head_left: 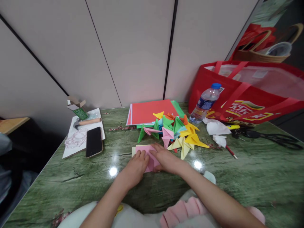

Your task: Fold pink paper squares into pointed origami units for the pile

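Note:
A small pink paper square (152, 163) lies on the green table with the edge of a pale yellow sheet (133, 151) showing under its left side. My left hand (137, 166) rests on the left part of the pink paper, fingers laid down on it. Across its right part, my right hand (165, 158) lies with fingers stretched and thumb apart, touching the paper. Just behind my hands is a pile of folded paper shapes (167, 133) in several colours. Sheets of coloured paper, a red one (152, 112) on top, lie behind that pile.
To the left, a phone (94, 142), a bead string (76, 138), a hammer (87, 123) and a green box (79, 110) are on a white sheet. A water bottle (205, 103), red bag (247, 91), crumpled tissues (217, 127) and black scissors (273, 136) occupy the right.

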Demonstrator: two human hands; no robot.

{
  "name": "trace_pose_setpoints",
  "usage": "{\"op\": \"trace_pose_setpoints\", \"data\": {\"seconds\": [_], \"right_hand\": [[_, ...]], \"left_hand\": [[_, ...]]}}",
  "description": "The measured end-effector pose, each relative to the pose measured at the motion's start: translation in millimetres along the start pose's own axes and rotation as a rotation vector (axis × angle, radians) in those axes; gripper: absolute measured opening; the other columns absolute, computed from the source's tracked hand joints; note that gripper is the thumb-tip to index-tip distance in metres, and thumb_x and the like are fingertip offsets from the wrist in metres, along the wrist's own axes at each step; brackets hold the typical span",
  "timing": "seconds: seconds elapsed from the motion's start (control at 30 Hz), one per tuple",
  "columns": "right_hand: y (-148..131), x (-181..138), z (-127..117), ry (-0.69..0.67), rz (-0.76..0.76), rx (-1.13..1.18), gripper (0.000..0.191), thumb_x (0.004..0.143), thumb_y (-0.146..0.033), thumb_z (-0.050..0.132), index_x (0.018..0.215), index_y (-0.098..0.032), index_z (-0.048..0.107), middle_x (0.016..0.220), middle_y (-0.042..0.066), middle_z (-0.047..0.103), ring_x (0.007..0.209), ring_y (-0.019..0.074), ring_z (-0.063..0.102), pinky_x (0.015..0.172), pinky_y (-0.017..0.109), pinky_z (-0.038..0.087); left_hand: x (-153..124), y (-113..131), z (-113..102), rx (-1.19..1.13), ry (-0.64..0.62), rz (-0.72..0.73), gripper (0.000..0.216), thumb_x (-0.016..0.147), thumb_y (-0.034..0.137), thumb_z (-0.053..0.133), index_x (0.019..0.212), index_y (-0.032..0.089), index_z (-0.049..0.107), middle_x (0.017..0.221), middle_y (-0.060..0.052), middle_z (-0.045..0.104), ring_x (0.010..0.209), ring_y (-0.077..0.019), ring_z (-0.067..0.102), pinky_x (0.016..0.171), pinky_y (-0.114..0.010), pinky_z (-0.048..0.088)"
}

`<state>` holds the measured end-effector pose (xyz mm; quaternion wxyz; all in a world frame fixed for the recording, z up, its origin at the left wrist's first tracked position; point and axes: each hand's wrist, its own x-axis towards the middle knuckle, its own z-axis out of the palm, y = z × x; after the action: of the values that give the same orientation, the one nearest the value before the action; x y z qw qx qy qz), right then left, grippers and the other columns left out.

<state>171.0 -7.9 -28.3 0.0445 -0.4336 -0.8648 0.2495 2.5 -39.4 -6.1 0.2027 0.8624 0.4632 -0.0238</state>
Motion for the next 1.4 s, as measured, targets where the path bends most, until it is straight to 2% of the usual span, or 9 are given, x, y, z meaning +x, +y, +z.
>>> {"op": "trace_pose_setpoints", "data": {"seconds": [0.2, 0.33, 0.53, 0.67, 0.73, 0.83, 1.1, 1.27, 1.4], "right_hand": [[2.0, -0.2, 1.5, 0.01, -0.025, -0.001, 0.073, 0.054, -0.026, 0.078, 0.119, -0.01, 0.05, 0.137, 0.022, 0.031, 0.128, 0.0346, 0.025, 0.102, 0.046, 0.025], [0.7, -1.7, -1.2, -0.028, -0.012, 0.044, 0.077, 0.053, -0.034, 0.079, 0.12, -0.012, 0.05, 0.14, 0.022, 0.026, 0.13, 0.0363, 0.02, 0.103, 0.048, 0.023], [0.0, -2.6, -4.2, 0.057, -0.052, 0.131, 0.025, 0.076, -0.031, 0.061, 0.092, -0.013, 0.062, 0.131, 0.017, 0.042, 0.128, 0.0302, 0.028, 0.102, 0.044, 0.026], [3.5, 4.1, -3.1, 0.288, -0.096, 0.225, 0.008, 0.077, -0.017, 0.056, 0.072, -0.014, 0.06, 0.1, 0.012, 0.064, 0.106, 0.0224, 0.054, 0.098, 0.038, 0.032], [4.7, 6.7, -4.1, 0.414, -0.038, 0.306, 0.01, 0.076, -0.016, 0.056, 0.066, -0.016, 0.058, 0.093, 0.009, 0.067, 0.096, 0.0216, 0.06, 0.089, 0.035, 0.041], [3.7, 6.9, -7.2, 0.564, 0.019, 0.425, 0.012, 0.076, -0.021, 0.056, 0.065, -0.017, 0.057, 0.088, 0.007, 0.068, 0.085, 0.0208, 0.063, 0.074, 0.032, 0.047], [-5.9, 2.7, -10.7, 0.694, -0.188, 0.537, 0.012, 0.079, -0.025, 0.057, 0.069, -0.018, 0.06, 0.085, 0.006, 0.068, 0.083, 0.0177, 0.062, 0.074, 0.03, 0.047], [-6.1, 5.8, -6.7, 0.652, -0.359, 0.5, 0.007, 0.078, -0.023, 0.059, 0.073, -0.02, 0.062, 0.082, 0.005, 0.066, 0.095, 0.0194, 0.055, 0.082, 0.034, 0.045], [-4.7, 5.4, -5.8, 0.717, -0.273, 0.455, 0.012, 0.075, -0.026, 0.063, 0.066, -0.019, 0.059, 0.09, 0.007, 0.06, 0.093, 0.0204, 0.053, 0.081, 0.036, 0.044]], "left_hand": [[-0.8, -1.0, -6.8, 0.067, -0.019, 0.034, 0.051, 0.062, 0.0, 0.044, 0.11, 0.016, 0.046, 0.116, -0.011, 0.05, 0.114, -0.0254, 0.039, 0.1, -0.042, 0.027], [1.9, -11.0, -8.3, 0.02, 0.023, 0.052, 0.025, 0.067, 0.004, 0.045, 0.086, 0.017, 0.056, 0.099, -0.008, 0.056, 0.1, -0.0233, 0.047, 0.09, -0.036, 0.036], [14.6, -27.4, -2.5, -0.144, 0.207, 0.002, 0.015, 0.077, 0.01, 0.044, 0.077, 0.016, 0.058, 0.077, -0.005, 0.061, 0.078, -0.0187, 0.056, 0.074, -0.03, 0.043], [18.0, -29.2, -6.9, -0.247, 0.602, -0.057, 0.036, 0.074, 0.017, 0.056, 0.109, 0.017, 0.047, 0.105, -0.008, 0.055, 0.099, -0.0201, 0.051, 0.084, -0.032, 0.042], [16.8, -29.0, -11.1, -0.295, 0.815, -0.136, 0.039, 0.071, 0.023, 0.062, 0.107, 0.02, 0.046, 0.099, -0.006, 0.053, 0.09, -0.019, 0.053, 0.078, -0.032, 0.045], [16.2, -29.0, -14.3, -0.435, 0.92, -0.252, 0.033, 0.072, 0.03, 0.062, 0.1, 0.02, 0.048, 0.084, -0.002, 0.052, 0.073, -0.0162, 0.056, 0.068, -0.032, 0.048], [22.1, -15.7, -9.3, -1.406, 0.486, -0.196, 0.081, 0.059, 0.024, 0.073, 0.126, 0.021, 0.028, 0.105, -0.01, 0.058, 0.087, -0.022, 0.062, 0.075, -0.038, 0.05], [18.0, -11.9, -13.0, -1.436, 0.588, -0.193, 0.083, 0.056, 0.019, 0.076, 0.129, 0.021, 0.035, 0.104, -0.006, 0.061, 0.092, -0.02, 0.058, 0.08, -0.03, 0.046], [18.5, -13.0, -15.2, -1.469, 0.569, -0.181, 0.073, 0.059, 0.02, 0.075, 0.124, 0.019, 0.044, 0.098, -0.007, 0.064, 0.082, -0.018, 0.06, 0.074, -0.028, 0.047]]}}
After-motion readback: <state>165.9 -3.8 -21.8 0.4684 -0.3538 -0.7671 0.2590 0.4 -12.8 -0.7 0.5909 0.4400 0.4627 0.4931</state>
